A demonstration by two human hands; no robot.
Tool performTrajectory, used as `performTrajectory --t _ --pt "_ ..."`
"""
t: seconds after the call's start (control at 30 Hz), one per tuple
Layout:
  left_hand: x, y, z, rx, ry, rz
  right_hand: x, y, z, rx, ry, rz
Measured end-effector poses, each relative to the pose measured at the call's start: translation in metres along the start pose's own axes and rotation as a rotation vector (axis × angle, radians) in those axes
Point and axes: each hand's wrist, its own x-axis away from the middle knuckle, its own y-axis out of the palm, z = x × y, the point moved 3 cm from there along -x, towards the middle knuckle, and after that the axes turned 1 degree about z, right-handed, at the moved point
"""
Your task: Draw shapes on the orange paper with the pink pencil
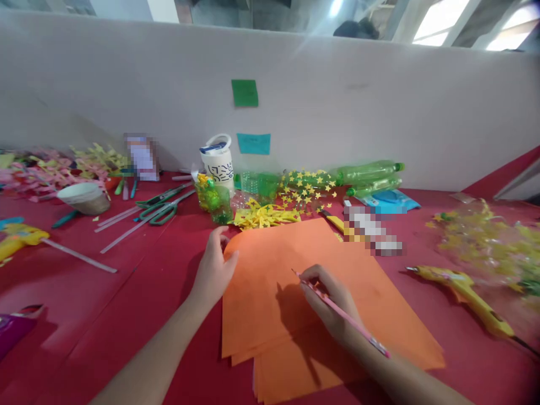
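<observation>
At the far left of the red tabletop (105,320), you have a yellow glue gun (19,239), a clear stick (80,256) reaching out from its back end, with a purple object (17,332) nearer you, cut off by the view. A white cup (86,198) lies tilted beyond them. Your left hand (217,261) is loosely curved at the far left corner of the orange sheets (253,309), its thumb over that edge; you cannot tell whether the paper is pinched. The sheets lie stacked and slightly fanned in front of you, a white tumbler (217,166) and yellow paper strips (265,214) standing and lying just past their far edge. Your right hand (333,301) holds a pink pencil (352,323) narrowly between thumb and fingers, its point over the middle of the top sheet. Farther right, green bottles (371,170) lie behind a blue packet (388,201); nearer you, another yellow glue gun (472,289) rests beside the sheets, apart from them.
</observation>
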Motion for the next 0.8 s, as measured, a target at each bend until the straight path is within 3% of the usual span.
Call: performTrajectory --t 0.13,0.27,0.37,0.57,0.67,0.8 --pt "0.007 0.006 0.007 0.184 -0.031 -0.132 0.001 -0.005 0.004 -0.072 0.019 0.068" --pt "0.014 0.015 0.009 0.269 -0.006 -0.396 -0.003 -0.012 0.0 -0.081 -0.017 0.196" --pt "0.017 0.016 0.011 0.181 0.066 -0.392 -0.008 -0.012 -0.001 -0.068 0.016 0.16" --pt "0.018 0.017 0.013 0.038 0.172 -0.379 -0.015 -0.008 0.015 -0.278 0.407 -0.073" --pt "0.019 0.018 0.017 0.045 0.253 -0.406 -0.016 -0.009 0.018 -0.386 0.443 -0.065" --pt "0.021 0.019 0.02 0.054 0.28 -0.403 -0.015 -0.009 0.016 -0.349 0.39 -0.081"
